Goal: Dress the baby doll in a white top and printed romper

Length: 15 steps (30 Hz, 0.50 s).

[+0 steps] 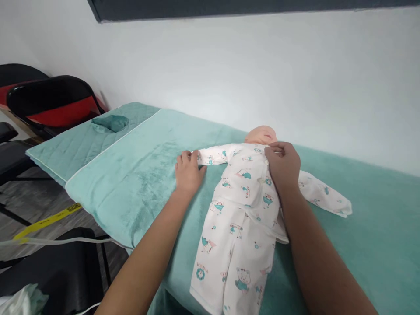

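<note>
A baby doll (260, 134) lies on its back on a teal blanket (144, 175), dressed in white pyjamas (243, 205) printed with teal animals. My left hand (187, 171) pinches the cuff of the doll's sleeve, which is stretched out to the left. My right hand (282, 165) rests on the doll's chest near the neckline, fingers curled onto the fabric. The doll's other sleeve (323, 194) lies flat to the right.
The blanket covers a padded table with a quilted teal mat (78, 142) at its left end, set against a white wall. Black and red folding chairs (52, 105) stand at left. A yellow tape strip (46, 221) marks the floor. A black chair seat (62, 267) sits near the lower left.
</note>
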{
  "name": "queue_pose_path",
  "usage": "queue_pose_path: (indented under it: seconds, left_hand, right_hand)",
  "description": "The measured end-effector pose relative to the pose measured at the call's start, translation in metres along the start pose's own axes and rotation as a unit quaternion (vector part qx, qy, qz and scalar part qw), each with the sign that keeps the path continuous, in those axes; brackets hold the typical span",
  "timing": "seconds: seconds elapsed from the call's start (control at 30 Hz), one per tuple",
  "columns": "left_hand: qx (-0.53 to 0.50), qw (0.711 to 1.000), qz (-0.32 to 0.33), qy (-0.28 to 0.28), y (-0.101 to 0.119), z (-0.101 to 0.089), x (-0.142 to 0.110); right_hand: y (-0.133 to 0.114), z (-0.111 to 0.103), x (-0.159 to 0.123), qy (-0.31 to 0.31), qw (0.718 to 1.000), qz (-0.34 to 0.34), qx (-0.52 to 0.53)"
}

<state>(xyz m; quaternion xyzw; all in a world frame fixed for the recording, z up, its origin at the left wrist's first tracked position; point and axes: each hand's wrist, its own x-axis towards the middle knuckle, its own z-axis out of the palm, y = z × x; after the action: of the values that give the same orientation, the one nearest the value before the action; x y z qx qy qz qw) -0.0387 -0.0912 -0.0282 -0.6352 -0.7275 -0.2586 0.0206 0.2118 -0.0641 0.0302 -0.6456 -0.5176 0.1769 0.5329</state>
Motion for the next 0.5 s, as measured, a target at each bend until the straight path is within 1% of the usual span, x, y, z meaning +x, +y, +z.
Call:
queue_pose_path:
  seconds: [0.07, 0.13, 0.23, 0.33, 0.43, 0.5]
  left_hand:
    - [0.032, 0.999, -0.003, -0.005, -0.001, 0.001, 0.006]
    - [0.06, 0.998, -0.003, -0.028, -0.003, 0.0, 0.013]
    - [0.088, 0.994, 0.032, -0.051, -0.012, 0.0, 0.023]
    - [0.082, 0.994, 0.059, -0.043, -0.023, -0.001, 0.031]
    - [0.061, 0.997, 0.038, -0.021, -0.031, -0.001, 0.038]
    - [0.049, 0.998, 0.016, -0.018, -0.033, 0.0, 0.041]
  right_hand:
    - [0.0, 0.0, -0.001, -0.001, 1.0, -0.003, -0.003]
    - [0.0, 0.0, -0.001, -0.005, 1.0, 0.0, 0.0]
    - [0.003, -0.001, -0.001, -0.013, 1.0, 0.007, 0.003]
    - [0.004, -0.001, -0.001, -0.015, 1.0, 0.008, 0.005]
    - [0.003, -0.001, -0.001, -0.014, 1.0, 0.006, 0.005]
    - [0.003, -0.001, -0.001, -0.014, 1.0, 0.004, 0.002]
